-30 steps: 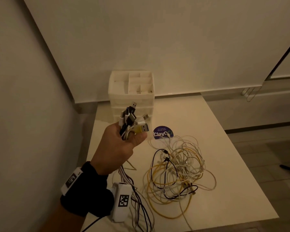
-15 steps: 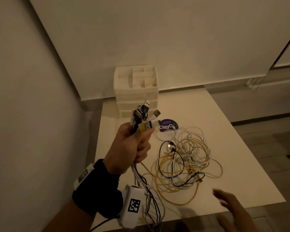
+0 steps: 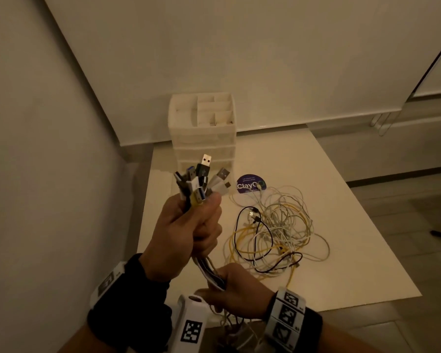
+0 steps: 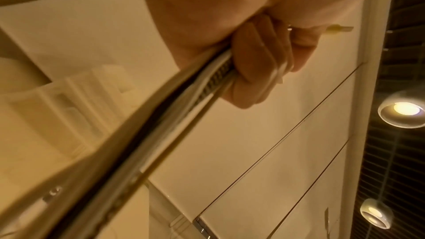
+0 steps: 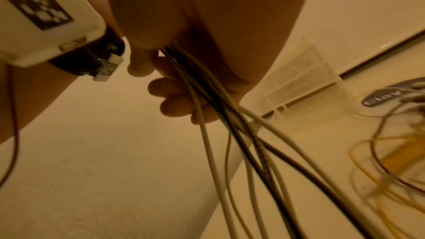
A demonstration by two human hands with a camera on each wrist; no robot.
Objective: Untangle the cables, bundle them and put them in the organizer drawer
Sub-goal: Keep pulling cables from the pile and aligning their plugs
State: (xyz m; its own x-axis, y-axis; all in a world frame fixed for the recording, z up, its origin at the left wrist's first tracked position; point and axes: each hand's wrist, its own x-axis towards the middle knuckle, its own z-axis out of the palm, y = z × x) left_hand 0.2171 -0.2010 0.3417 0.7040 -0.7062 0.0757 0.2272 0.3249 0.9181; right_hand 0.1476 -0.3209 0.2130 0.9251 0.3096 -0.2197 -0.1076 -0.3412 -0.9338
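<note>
My left hand (image 3: 186,228) is raised over the table's left side and grips a bundle of cables (image 3: 201,179), whose USB plugs fan out above the fist. In the left wrist view its fingers (image 4: 253,72) curl round the cords (image 4: 179,112). Just below it, my right hand (image 3: 239,289) grips the same cords (image 3: 211,272) where they hang down. The right wrist view shows them running through that hand (image 5: 181,86) and onward (image 5: 230,143). A tangle of yellow, white and black cables (image 3: 273,233) lies on the table. The white organizer (image 3: 201,128) stands at the back, drawers closed.
The white table (image 3: 354,238) sits against a wall on the left and at the back. A round purple sticker (image 3: 250,184) lies between the organizer and the tangle. The table's front edge runs just behind my right wrist, with tiled floor to the right.
My right hand came in from the lower right and took hold of the hanging cords under my left hand. The left hand kept its grip.
</note>
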